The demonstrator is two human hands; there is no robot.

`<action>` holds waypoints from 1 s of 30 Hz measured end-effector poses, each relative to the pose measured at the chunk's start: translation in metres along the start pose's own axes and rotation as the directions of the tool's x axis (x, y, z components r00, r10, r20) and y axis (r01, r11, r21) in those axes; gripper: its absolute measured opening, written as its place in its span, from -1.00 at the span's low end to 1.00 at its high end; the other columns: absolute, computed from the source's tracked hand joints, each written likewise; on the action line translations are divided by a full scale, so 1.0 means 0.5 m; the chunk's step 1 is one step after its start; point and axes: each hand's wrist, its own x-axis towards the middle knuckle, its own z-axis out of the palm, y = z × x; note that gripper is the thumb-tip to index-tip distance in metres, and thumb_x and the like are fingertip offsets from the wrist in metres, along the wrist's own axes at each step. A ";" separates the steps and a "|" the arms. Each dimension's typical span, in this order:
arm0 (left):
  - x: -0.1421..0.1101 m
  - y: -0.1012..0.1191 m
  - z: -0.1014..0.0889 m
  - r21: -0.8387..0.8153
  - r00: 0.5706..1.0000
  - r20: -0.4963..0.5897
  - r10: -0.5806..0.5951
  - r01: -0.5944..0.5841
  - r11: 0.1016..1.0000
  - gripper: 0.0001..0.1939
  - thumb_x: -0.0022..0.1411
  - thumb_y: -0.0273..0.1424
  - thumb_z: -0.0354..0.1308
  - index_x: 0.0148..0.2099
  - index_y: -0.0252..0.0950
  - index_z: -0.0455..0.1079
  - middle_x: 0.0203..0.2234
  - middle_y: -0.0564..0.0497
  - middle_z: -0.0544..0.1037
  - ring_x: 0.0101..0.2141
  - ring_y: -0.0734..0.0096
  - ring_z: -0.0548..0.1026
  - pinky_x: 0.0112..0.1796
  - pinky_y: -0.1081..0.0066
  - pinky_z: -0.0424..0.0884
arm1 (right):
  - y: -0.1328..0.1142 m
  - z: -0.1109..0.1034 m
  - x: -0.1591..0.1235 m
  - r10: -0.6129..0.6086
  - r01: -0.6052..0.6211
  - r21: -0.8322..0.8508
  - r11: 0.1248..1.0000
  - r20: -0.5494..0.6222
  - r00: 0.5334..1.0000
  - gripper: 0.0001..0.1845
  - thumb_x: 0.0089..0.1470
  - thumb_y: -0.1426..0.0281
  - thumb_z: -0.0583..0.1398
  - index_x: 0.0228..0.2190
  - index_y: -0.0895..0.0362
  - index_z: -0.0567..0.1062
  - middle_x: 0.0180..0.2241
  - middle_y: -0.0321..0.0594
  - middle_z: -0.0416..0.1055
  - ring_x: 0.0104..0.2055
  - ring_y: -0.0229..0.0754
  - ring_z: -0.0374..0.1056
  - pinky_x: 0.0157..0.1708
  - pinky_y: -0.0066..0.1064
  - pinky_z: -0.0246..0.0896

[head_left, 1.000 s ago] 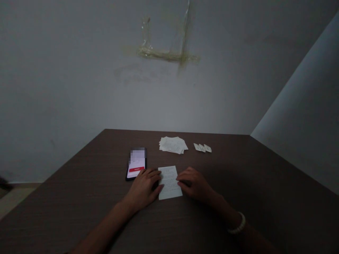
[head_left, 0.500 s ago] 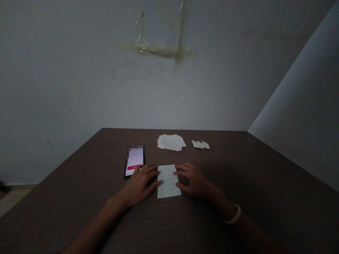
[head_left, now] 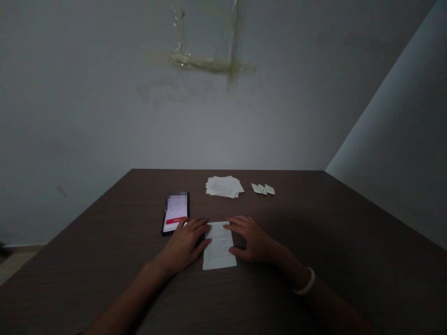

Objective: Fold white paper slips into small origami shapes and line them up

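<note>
A small white sheet of paper (head_left: 219, 251) with lines of dark print lies flat on the brown table (head_left: 223, 302), its print too small to read. Along its left edge rests my left hand (head_left: 186, 242), fingers spread, with fingertips and thumb touching the paper. My right hand (head_left: 253, 239) lies at the opposite edge, also open, its fingertips on the upper right corner and its thumb at the right side. A pale bracelet circles my right wrist. Just beyond my left hand is a smartphone (head_left: 177, 211) with a lit screen and a red bar.
Behind the sheet sits a loose pile of white papers (head_left: 225, 186). To its right are a few small folded paper pieces (head_left: 263, 189). A grey wall (head_left: 223, 125) with yellowed tape (head_left: 209, 66) rises at the table's far edge; another wall slants along the right.
The printed sheet has slid slightly toward me between my hands. Both hands stay open at its sides. The whole view has shifted a little.
</note>
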 end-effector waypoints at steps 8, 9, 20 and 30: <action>0.001 -0.001 0.002 -0.057 0.999 -0.015 -0.030 0.030 0.998 -0.65 0.29 -0.29 0.07 0.09 -0.27 0.33 0.06 -0.15 0.44 0.06 0.07 0.35 0.08 -0.04 0.12 | -0.002 -0.003 0.005 -0.010 0.012 0.054 0.998 -0.034 0.999 -0.26 -0.06 0.19 0.27 0.14 0.15 0.29 0.13 -0.02 0.28 0.13 0.05 0.15 0.11 -0.08 0.01; 0.000 -0.002 0.003 -0.068 0.999 -0.019 -0.034 0.032 0.997 -0.64 0.29 -0.28 0.07 0.10 -0.27 0.33 0.06 -0.15 0.44 0.06 0.06 0.34 0.07 -0.04 0.12 | -0.003 -0.004 0.005 -0.011 0.012 0.059 0.998 -0.034 0.999 -0.25 -0.06 0.20 0.28 0.15 0.15 0.28 0.13 -0.02 0.28 0.12 0.04 0.16 0.11 -0.09 0.01; 0.003 0.006 0.004 -0.307 0.994 -0.097 -0.051 0.019 0.952 -0.56 0.19 -0.46 0.13 0.13 -0.23 0.27 -0.01 -0.12 0.37 -0.01 0.16 0.36 0.02 0.13 0.30 | 0.001 -0.002 0.003 0.018 -0.013 0.084 0.996 -0.059 0.998 -0.12 -0.07 0.18 0.29 0.22 0.17 0.14 0.17 0.02 0.21 0.15 0.05 0.14 0.13 -0.09 -0.02; 0.002 -0.001 0.024 -0.463 0.985 -0.074 -0.159 0.107 0.880 -0.37 0.13 -0.50 0.11 0.25 -0.16 0.10 -0.02 -0.08 0.40 -0.11 0.23 0.43 -0.07 0.18 0.38 | 0.002 0.005 0.002 0.077 -0.064 0.143 0.988 -0.093 0.993 0.00 -0.10 0.24 0.33 0.27 0.14 0.00 0.14 0.00 0.23 0.14 0.02 0.16 0.14 -0.11 0.02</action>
